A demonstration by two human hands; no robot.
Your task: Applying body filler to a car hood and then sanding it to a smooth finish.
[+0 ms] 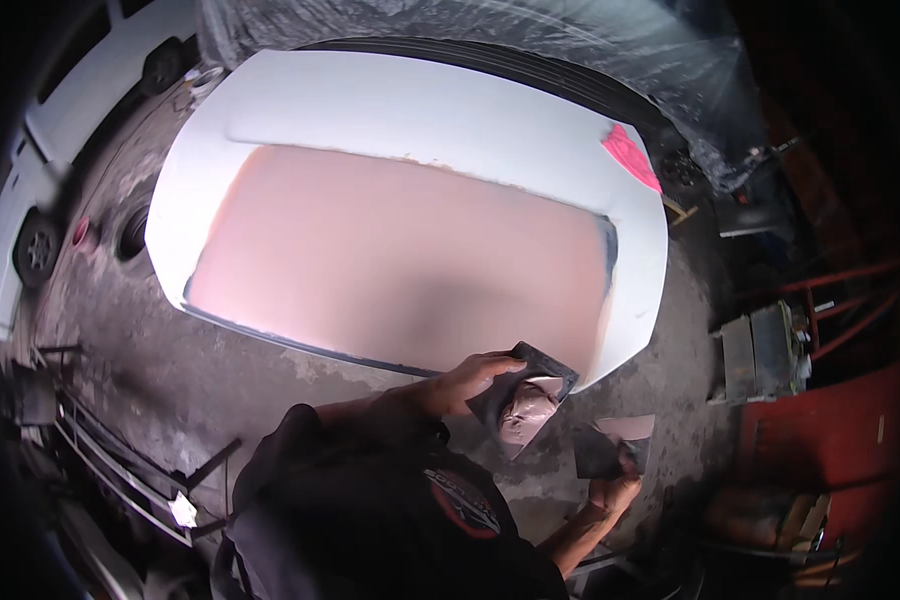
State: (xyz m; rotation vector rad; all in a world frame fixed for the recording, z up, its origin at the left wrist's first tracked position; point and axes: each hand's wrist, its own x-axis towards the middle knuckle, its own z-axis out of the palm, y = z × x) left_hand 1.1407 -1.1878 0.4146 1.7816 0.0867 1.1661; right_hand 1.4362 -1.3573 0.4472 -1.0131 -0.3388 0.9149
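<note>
My left hand (478, 380) grips a dark, flat mixing board (544, 362) carrying a thick mound of pinkish body filler (527, 412). Lower and to the right, my right hand (615, 490) is closed on a dark, square filler spreader (592, 452) with pinkish filler along its upper part. Beyond both hands lies a large white car panel (420, 112), shaped like a hood. A broad layer of smooth pink filler (390, 235) covers its recessed middle, with dark grey strips along some edges. The board overlaps the panel's near right edge in view; whether they touch I cannot tell.
A pink cloth or patch (630, 158) lies at the panel's far right corner. Clear plastic sheeting (470, 25) hangs behind. A white vehicle (80, 110) stands at the far left, a metal frame (120, 465) nearer. Boxes (760, 352) and red metalwork (830, 430) are on the right.
</note>
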